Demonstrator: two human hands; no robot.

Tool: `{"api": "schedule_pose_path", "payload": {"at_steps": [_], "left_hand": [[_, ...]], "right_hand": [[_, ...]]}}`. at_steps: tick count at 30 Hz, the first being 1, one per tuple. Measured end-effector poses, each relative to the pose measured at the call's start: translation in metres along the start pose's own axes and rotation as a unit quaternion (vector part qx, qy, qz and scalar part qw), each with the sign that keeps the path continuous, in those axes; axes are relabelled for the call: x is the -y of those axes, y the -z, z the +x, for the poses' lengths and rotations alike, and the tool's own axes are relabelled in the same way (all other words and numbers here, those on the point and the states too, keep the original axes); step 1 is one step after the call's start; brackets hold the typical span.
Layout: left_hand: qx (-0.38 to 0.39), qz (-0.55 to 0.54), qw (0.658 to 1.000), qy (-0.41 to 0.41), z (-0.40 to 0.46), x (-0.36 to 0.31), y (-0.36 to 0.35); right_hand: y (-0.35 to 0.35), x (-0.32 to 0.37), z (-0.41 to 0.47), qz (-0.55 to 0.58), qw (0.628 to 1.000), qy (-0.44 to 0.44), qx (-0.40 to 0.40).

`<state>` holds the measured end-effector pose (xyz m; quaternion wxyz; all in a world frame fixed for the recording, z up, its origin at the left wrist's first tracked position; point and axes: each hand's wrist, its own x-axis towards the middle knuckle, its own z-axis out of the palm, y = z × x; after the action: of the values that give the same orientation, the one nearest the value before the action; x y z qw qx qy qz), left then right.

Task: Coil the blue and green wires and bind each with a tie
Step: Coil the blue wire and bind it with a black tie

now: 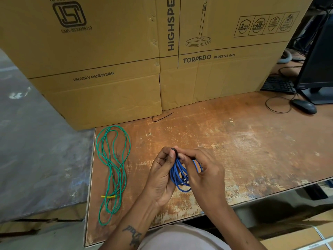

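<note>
A small coil of blue wire (pixel 180 177) hangs between my two hands above the worn wooden table (pixel 234 145). My left hand (pixel 162 177) and my right hand (pixel 203 174) both pinch the top of the coil, where a small black tie (pixel 173 150) shows at the fingertips. The green wire (pixel 112 170) lies in long loose loops on the table's left side, apart from my hands, with a short yellow piece (pixel 108 196) across its lower part. Another black tie (pixel 162 117) lies on the table by the boxes.
Large cardboard boxes (pixel 126 60) stand along the table's back. A black mouse (pixel 304 106), keyboard (pixel 279 85) and monitor (pixel 319 69) sit at the back right. The table's left edge drops to a grey floor (pixel 36 159).
</note>
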<state>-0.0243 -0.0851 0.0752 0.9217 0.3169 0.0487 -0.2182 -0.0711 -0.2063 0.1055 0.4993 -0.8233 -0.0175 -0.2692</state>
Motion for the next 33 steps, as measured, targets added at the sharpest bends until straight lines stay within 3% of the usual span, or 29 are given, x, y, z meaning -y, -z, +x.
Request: {"api": "schedule_pose_path", "payload": {"at_steps": [8,15,26,29,33], "left_hand": [[-0.012,0.049,0.998,-0.048,-0.005,-0.003,-0.008],[-0.020,0.049,0.997,-0.061,-0.004,-0.001,-0.001],[-0.006,0.058,0.997,-0.048,-0.008,0.006,-0.009],[-0.017,0.057,0.997,-0.052,-0.007,0.001,-0.010],[-0.021,0.080,0.994,-0.066,-0.004,-0.001,-0.008]], "right_hand": [[0.010,0.008,0.004,0.025,0.999,-0.023,-0.005],[0.017,0.006,0.005,-0.024,1.000,-0.016,0.000],[0.008,0.002,-0.004,0.064,0.995,-0.073,-0.015],[0.012,0.002,-0.002,0.060,0.996,-0.063,0.009],[0.019,-0.003,0.004,0.058,0.994,-0.091,-0.018]]}}
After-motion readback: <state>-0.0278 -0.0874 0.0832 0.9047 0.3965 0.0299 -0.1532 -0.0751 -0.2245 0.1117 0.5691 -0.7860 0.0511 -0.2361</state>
